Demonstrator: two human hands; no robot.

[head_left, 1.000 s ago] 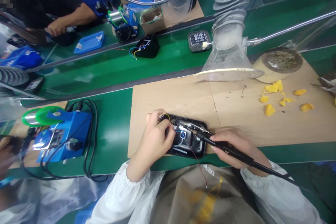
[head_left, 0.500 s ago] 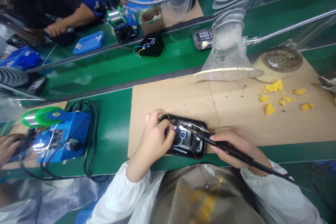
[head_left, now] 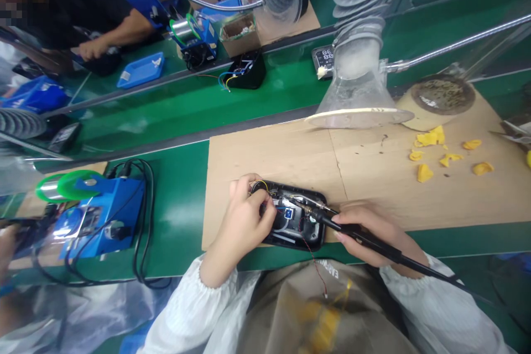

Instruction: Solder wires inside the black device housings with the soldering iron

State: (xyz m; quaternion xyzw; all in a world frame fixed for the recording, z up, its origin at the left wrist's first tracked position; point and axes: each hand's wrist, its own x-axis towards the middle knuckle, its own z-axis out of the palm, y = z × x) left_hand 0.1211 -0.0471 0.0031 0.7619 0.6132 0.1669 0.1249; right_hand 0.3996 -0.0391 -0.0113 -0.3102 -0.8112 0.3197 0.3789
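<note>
While the right hand (head_left: 375,224) gripped a slim black soldering iron (head_left: 359,234), the left hand (head_left: 247,211), grip unclear, curled over an oblong black casing (head_left: 307,231).

Cardboard sheet (head_left: 269,155) on green bench (head_left: 178,199)

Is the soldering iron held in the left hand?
No, the right hand holds the soldering iron, while the left hand is at the open black casing.

Left hand (head_left: 248,213) on black casing (head_left: 311,232), right hand (head_left: 375,227) holding soldering iron (head_left: 359,235), cardboard (head_left: 269,155) beneath
</note>
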